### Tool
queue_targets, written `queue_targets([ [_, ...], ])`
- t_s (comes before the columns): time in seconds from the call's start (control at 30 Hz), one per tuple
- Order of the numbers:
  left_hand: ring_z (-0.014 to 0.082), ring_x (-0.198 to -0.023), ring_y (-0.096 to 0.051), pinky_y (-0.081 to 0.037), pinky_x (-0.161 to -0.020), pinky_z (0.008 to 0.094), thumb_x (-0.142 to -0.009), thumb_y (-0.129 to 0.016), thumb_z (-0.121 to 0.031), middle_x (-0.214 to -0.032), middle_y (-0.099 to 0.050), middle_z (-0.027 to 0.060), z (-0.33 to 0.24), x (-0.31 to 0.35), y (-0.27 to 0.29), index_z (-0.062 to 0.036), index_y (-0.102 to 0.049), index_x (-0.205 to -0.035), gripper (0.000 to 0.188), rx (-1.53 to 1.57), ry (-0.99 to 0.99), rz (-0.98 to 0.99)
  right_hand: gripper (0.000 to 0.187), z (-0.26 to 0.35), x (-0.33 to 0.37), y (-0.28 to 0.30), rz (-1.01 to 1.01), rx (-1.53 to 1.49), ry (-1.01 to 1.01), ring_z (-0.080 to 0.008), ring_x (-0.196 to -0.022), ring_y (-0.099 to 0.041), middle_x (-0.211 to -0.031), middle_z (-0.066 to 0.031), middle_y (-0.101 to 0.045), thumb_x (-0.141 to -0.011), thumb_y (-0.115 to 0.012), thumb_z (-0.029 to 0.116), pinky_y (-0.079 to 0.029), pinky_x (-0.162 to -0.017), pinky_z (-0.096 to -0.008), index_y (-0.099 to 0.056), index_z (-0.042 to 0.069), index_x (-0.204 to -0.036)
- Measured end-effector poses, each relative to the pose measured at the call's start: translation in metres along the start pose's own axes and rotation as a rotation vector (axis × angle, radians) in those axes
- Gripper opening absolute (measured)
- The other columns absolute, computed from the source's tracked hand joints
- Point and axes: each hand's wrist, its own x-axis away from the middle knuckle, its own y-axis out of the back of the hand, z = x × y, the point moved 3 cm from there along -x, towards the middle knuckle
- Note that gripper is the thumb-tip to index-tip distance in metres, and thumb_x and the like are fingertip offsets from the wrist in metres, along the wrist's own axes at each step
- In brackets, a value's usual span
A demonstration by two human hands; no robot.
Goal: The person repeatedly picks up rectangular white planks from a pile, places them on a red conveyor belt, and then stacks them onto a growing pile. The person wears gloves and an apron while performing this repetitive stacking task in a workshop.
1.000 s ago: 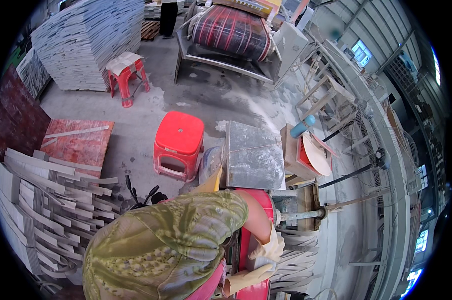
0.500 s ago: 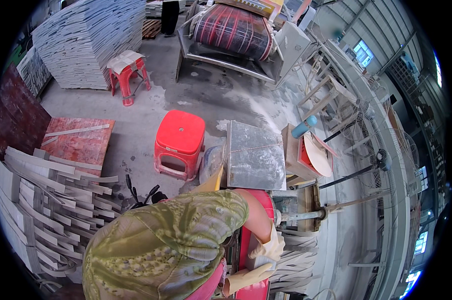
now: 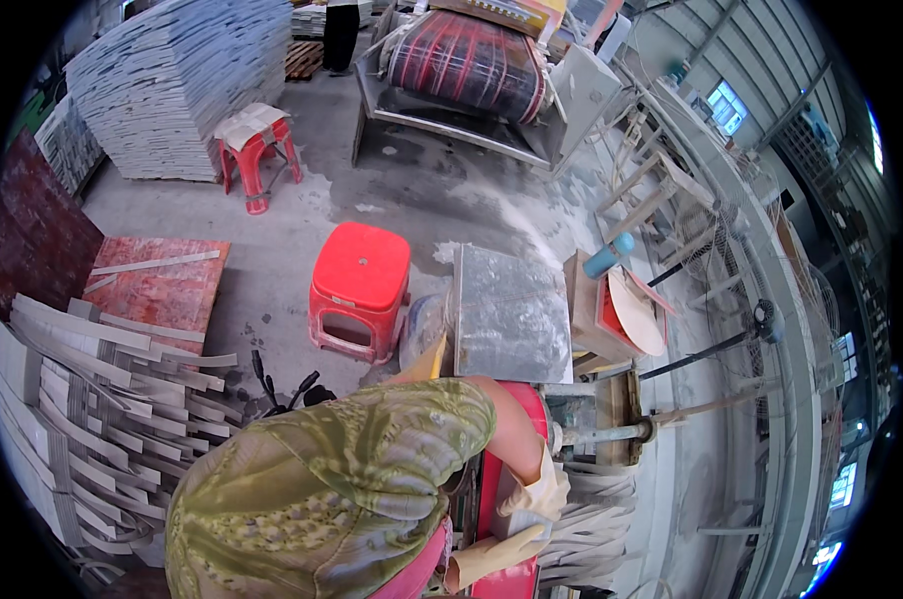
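Observation:
A green patterned sleeve and a bent bare arm reach to my left hand (image 3: pixel 539 493), which wears a pale yellow glove. Just below it is my right hand (image 3: pixel 501 555), in a matching glove with a wide cuff. Both are close together over a bright red surface (image 3: pixel 506 584). A greyish patch shows between the gloves; whether it is a held piece or part of a glove I cannot make out. The fingers are mostly hidden. Beside the gloves, to the right, lies a bunch of pale grey strips (image 3: pixel 593 529).
Ahead stand a red plastic stool (image 3: pixel 362 265) and a grey dusty board (image 3: pixel 511 314). A blue bottle (image 3: pixel 608 256) sits by a wooden box (image 3: pixel 579 299). Long pale strips (image 3: pixel 102 419) are piled left. Farther off are a stone stack (image 3: pixel 177 90), a belt machine (image 3: pixel 466 65) and a person's dark-trousered legs (image 3: pixel 341 38).
The surroundings have shifted very slightly downward in the picture. Both gloved hands keep nearly the same place and pose.

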Motion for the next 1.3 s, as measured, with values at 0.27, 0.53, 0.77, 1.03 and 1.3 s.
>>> queue_targets([
  [0.27,0.0323,-0.096,-0.071,-0.060,-0.081,0.0433,-0.043,-0.092,-0.049,-0.104,-0.071,0.0127,0.004,0.005,0.000,-0.0054,-0.065,-0.113,0.086,-0.005,0.020,0.007,0.064,-0.003,0.004,0.004,0.019,-0.012,0.001,-0.0372,-0.139,-0.041,-0.152,-0.0264,-0.037,-0.100,-0.053,0.029,-0.033,-0.116,-0.0466,-0.033,-0.004,-0.152],
  [0.53,0.0325,-0.099,-0.070,-0.059,-0.084,0.0432,-0.047,-0.091,-0.049,-0.106,-0.071,0.0134,0.007,0.007,-0.001,-0.0059,-0.065,-0.114,0.084,-0.015,0.014,0.012,0.064,-0.007,0.017,0.015,0.017,-0.017,-0.015,-0.0371,-0.139,-0.041,-0.152,-0.0263,-0.037,-0.100,-0.054,0.028,-0.033,-0.116,-0.0465,-0.033,-0.004,-0.152],
  [0.77,0.0328,-0.099,-0.070,-0.059,-0.085,0.0434,-0.047,-0.090,-0.048,-0.106,-0.071,0.0141,0.010,0.011,0.002,-0.0060,-0.065,-0.112,0.082,0.002,0.005,-0.011,0.064,-0.010,0.022,0.020,0.012,-0.017,-0.028,-0.0369,-0.138,-0.041,-0.152,-0.0263,-0.038,-0.100,-0.054,0.028,-0.033,-0.115,-0.0465,-0.033,-0.004,-0.152],
  [1.03,0.0328,-0.099,-0.070,-0.059,-0.085,0.0436,-0.046,-0.090,-0.046,-0.106,-0.071,0.0144,0.012,0.014,0.003,-0.0051,-0.064,-0.112,0.081,0.015,0.008,-0.015,0.064,-0.012,0.023,0.020,0.019,-0.024,-0.032,-0.0367,-0.138,-0.041,-0.152,-0.0262,-0.038,-0.100,-0.055,0.027,-0.034,-0.115,-0.0464,-0.033,-0.004,-0.152],
  [1.3,0.0331,-0.098,-0.070,-0.059,-0.085,0.0429,-0.046,-0.090,-0.046,-0.106,-0.071,0.0148,0.014,0.016,0.003,-0.0044,-0.064,-0.113,0.083,0.011,-0.009,-0.003,0.065,-0.013,0.023,0.019,0.014,-0.023,-0.043,-0.0366,-0.138,-0.042,-0.151,-0.0261,-0.038,-0.099,-0.055,0.027,-0.034,-0.115,-0.0463,-0.033,-0.004,-0.152],
])
